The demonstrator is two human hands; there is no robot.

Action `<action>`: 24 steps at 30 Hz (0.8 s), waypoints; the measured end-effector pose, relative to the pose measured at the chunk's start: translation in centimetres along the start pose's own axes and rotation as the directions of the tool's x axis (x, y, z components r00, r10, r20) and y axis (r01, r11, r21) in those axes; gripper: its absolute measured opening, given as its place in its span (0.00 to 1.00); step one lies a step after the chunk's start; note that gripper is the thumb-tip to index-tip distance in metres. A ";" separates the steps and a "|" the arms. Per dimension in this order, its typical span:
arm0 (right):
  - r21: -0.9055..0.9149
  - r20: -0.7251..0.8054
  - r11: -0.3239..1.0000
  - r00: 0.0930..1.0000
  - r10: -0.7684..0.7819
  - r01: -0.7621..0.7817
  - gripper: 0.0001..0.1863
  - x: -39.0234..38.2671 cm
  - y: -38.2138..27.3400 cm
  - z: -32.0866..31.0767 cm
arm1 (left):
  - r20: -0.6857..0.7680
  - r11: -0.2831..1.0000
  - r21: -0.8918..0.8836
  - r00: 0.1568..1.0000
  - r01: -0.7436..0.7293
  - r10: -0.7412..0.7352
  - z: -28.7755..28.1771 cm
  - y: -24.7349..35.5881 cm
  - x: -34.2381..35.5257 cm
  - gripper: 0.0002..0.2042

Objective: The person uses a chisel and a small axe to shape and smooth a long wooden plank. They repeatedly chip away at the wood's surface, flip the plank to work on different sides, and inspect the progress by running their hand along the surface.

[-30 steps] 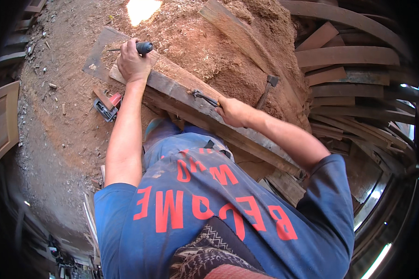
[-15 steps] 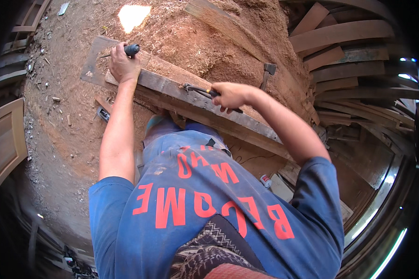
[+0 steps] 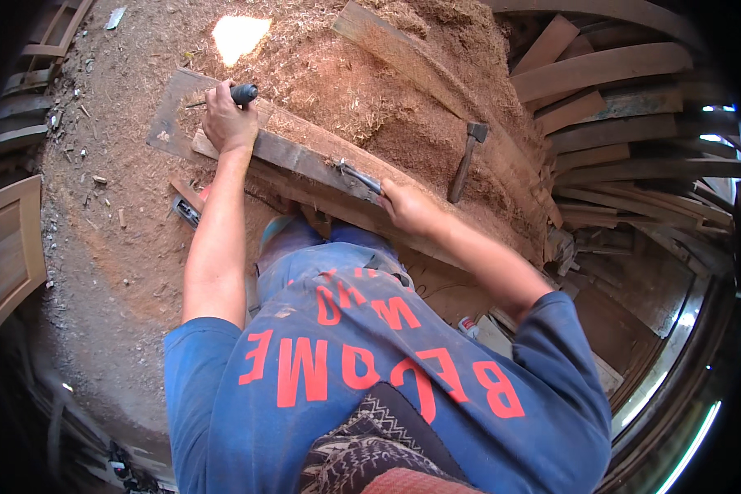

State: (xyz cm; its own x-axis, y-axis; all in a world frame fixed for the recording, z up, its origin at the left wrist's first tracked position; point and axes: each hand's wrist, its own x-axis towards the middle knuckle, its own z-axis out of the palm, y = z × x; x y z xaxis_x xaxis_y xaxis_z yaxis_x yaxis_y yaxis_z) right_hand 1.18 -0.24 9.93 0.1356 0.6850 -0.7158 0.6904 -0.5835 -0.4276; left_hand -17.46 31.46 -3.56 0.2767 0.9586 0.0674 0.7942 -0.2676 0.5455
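Observation:
My left hand (image 3: 230, 123) is closed round a black-handled tool (image 3: 244, 94) with a thin metal shaft, above the upper end of a long plank (image 3: 305, 165), which lies on a wider board (image 3: 170, 107). My right hand (image 3: 405, 204) grips pliers (image 3: 362, 177) whose head is at the plank's edge, below and right of my left hand; what the jaws hold is too small to make out. Beside my left forearm a power tool (image 3: 186, 212) is partly hidden.
A hammer-like tool (image 3: 468, 158) lies on the sawdust pile (image 3: 412, 99) behind the plank, near a loose board (image 3: 391, 51). Curved wooden pieces (image 3: 601, 67) are stacked at the right, and a panelled wooden frame (image 3: 11, 247) stands at the left. My legs show beneath the plank.
Compared with half a second ago, my right hand has moved down, its pliers still at the plank's edge. The view has shifted slightly. My left hand still holds the black-handled tool near the plank's end.

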 end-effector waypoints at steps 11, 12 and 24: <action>0.506 -0.202 0.860 0.960 0.193 -0.067 0.12 -6.6 -3.2 6.9 | -0.009 0.999 -0.029 0.999 -0.043 0.043 0.5 -0.1 0.0 0.25; 0.466 -0.258 0.884 0.948 0.185 -0.046 0.12 -7.1 -3.2 7.2 | -0.013 0.997 -0.035 0.998 -0.068 0.067 0.6 -0.1 0.0 0.25; 0.407 -0.658 0.859 0.752 0.040 0.311 0.12 -8.8 -4.8 11.9 | 0.660 0.958 -0.287 0.729 0.023 0.180 -14.7 11.3 -6.0 0.10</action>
State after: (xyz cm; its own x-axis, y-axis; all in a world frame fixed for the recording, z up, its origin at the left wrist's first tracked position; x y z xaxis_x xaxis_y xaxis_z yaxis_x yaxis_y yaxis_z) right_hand -11.79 -8.63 11.75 0.5972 0.7788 -0.1920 0.3459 -0.4660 -0.8144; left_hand -18.07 24.14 14.53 0.7018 0.5867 -0.4041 0.6119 -0.2059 0.7637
